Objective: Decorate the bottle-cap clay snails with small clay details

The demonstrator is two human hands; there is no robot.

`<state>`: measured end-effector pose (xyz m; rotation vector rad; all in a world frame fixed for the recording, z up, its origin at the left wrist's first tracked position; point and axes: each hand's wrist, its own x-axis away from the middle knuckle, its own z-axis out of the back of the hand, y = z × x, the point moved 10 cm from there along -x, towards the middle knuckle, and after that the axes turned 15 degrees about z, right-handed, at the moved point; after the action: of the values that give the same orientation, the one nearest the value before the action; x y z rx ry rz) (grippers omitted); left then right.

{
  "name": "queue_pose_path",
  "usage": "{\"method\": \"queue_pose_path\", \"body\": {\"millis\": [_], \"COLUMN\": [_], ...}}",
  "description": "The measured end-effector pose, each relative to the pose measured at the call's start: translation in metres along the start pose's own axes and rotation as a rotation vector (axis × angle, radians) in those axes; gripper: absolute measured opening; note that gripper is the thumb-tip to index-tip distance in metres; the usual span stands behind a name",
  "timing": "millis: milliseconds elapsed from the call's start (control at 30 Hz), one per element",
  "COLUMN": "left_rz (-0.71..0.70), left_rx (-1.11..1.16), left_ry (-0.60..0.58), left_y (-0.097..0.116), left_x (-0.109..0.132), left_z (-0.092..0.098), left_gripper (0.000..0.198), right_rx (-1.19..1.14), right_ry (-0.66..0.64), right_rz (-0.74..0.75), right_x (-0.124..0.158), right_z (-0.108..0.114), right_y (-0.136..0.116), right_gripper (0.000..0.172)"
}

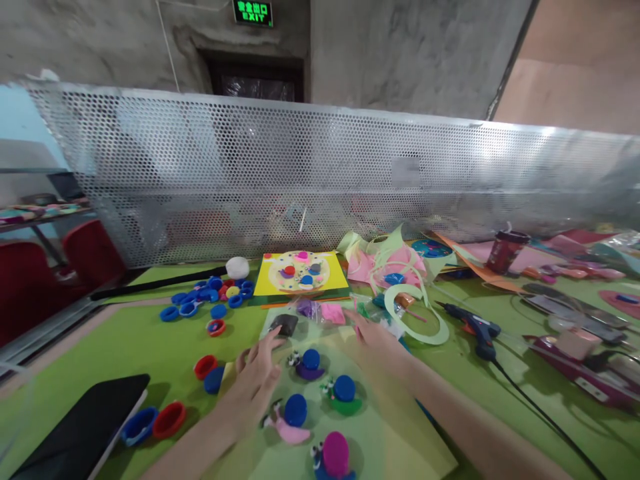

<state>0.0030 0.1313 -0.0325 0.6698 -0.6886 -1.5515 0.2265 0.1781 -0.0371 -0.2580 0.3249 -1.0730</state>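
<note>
My left hand (259, 368) is open, its fingers stretched toward a dark clay packet (285, 325), with a fingertip at its edge. My right hand (373, 335) is open too, fingers reaching beside a pink clay packet (333, 313). A purple clay packet (306, 307) lies left of the pink one. Below and between my hands, several clay snails with bottle-cap shells rest on a pale sheet (380, 427): a purple snail (311, 368), a green snail (345, 395), a pink snail (290, 423) and a blue snail with a magenta cap (335, 457).
A yellow card (270, 273) with a decorated disc stands behind. Loose bottle caps (205, 293) and a phone (85, 427) lie left. On the right are a paper ring (435, 330), a glue gun (475, 330) with a cord, and a dark red cup (506, 252). A perforated metal panel (320, 160) borders the table.
</note>
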Motion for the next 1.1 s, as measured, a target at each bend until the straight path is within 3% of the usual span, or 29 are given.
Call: {"method": "queue_pose_path", "body": {"millis": [233,367,600,833,967,1100], "left_rz": [0.012,0.001,-0.037,-0.155,-0.210,-0.126], "left_rx": [-0.038,-0.050,-0.081,-0.148,-0.218,-0.320], "left_ry": [-0.036,0.008,0.062,0.084,0.095,0.044], "left_y": [-0.008,-0.003,0.002,0.018,0.033,0.032], "left_x": [-0.001,0.001,0.004,0.006,0.009,0.007], "left_z": [-0.005,-0.003,-0.001,0.004,0.018,0.022], "left_gripper": [0.064,0.060,0.057,0.067,0.075,0.050], "right_rx": [-0.080,-0.101,-0.050,0.130,0.235,0.298], "right_ry": [0.091,0.195,0.411,0.668,0.722,0.628], "right_rz": [0.019,0.054,0.055,-0.108,-0.115,-0.085], "right_x": [0.003,0.004,0.020,0.055,0.057,0.043], "right_z": [0.006,0.018,0.064,0.120,0.120,0.098], "right_y": [0.006,0.004,0.026,0.065,0.058,0.040], "right_gripper": [0.027,0.026,0.022,0.022,0.027,0.026]}}
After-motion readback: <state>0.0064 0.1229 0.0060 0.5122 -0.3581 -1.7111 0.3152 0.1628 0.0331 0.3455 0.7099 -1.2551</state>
